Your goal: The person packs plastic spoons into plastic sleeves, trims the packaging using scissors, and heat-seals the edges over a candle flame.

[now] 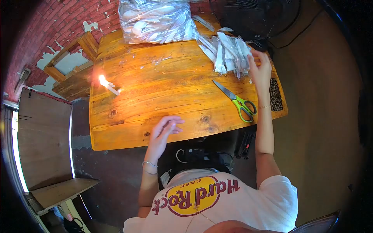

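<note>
My right hand [260, 66] is at the right edge of a pile of white items in clear plastic [229, 54], its fingers apart and bent toward the pile. My left hand [165, 130] hovers over the near edge of the wooden table [155, 89], fingers loosely spread and nothing in them. Scissors with green handles [239, 103] lie on the table below my right hand, their blades pointing up and left. A lit white candle [110, 87] burns at the table's left side.
A large clear bag of white items [159, 23] rests at the table's far side. Behind the table stands a black fan [256, 17]. A leopard-print object [276, 95] lies at the right edge. A wooden frame [70, 58] is beyond the left edge.
</note>
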`<action>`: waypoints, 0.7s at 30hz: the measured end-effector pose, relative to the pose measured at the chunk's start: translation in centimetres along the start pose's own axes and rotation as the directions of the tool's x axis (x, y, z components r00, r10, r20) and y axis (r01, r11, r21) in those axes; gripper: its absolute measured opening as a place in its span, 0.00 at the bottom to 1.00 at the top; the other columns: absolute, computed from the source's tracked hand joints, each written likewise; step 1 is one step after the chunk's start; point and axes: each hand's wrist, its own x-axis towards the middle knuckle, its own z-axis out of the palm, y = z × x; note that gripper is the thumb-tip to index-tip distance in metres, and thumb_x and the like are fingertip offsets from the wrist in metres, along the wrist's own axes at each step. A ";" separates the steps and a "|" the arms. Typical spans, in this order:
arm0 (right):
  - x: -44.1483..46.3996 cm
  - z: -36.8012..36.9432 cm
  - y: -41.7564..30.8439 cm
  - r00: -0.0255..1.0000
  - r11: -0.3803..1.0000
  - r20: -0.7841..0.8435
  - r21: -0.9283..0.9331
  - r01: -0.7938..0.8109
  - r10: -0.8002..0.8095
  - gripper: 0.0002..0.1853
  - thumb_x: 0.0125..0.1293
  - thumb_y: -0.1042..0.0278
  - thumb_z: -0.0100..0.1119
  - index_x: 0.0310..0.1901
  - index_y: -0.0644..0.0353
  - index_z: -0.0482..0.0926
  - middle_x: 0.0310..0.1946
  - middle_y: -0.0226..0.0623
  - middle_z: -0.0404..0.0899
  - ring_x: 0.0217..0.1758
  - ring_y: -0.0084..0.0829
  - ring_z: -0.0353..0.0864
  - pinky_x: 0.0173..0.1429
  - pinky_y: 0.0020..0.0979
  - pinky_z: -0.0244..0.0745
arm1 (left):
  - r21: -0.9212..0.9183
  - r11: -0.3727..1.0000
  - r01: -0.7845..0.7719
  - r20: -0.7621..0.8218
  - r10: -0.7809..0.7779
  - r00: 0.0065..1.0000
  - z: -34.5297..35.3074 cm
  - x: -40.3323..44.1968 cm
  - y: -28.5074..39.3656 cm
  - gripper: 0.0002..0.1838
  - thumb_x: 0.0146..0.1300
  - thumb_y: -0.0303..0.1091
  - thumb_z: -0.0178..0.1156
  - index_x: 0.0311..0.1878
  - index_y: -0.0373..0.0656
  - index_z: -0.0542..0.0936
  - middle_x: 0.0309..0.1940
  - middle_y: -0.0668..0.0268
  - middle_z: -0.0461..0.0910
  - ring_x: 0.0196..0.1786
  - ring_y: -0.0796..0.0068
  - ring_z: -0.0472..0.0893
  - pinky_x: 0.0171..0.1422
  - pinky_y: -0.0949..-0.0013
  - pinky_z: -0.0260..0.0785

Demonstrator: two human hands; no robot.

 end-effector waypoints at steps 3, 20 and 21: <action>-1.9 0.2 0.4 0.995 1.000 0.096 0.026 -0.011 0.008 0.13 0.52 0.68 0.63 0.38 0.63 0.79 0.33 0.41 0.75 0.37 0.36 0.75 0.40 0.33 0.70 | -0.011 1.000 -0.009 -0.085 0.008 0.996 -1.2 0.0 -0.3 0.14 0.68 0.36 0.45 0.49 0.38 0.72 0.44 0.60 0.77 0.39 0.75 0.78 0.47 0.74 0.70; -1.8 5.9 -0.6 0.942 0.941 0.042 0.089 0.327 -0.332 0.07 0.50 0.79 0.60 0.34 0.67 0.78 0.32 0.41 0.74 0.34 0.38 0.76 0.37 0.32 0.72 | -0.053 0.998 -0.039 -0.149 0.031 0.988 -2.1 1.0 -3.1 0.11 0.67 0.32 0.48 0.47 0.37 0.73 0.38 0.62 0.77 0.35 0.78 0.77 0.40 0.75 0.72; -2.0 6.2 -0.9 0.916 0.913 0.014 0.086 0.398 -0.401 0.07 0.49 0.80 0.60 0.33 0.67 0.78 0.33 0.41 0.74 0.34 0.38 0.76 0.38 0.33 0.72 | -0.067 0.997 -0.038 -0.142 0.028 0.989 -2.2 1.2 -3.1 0.11 0.67 0.32 0.48 0.47 0.37 0.73 0.38 0.62 0.77 0.34 0.78 0.77 0.40 0.75 0.72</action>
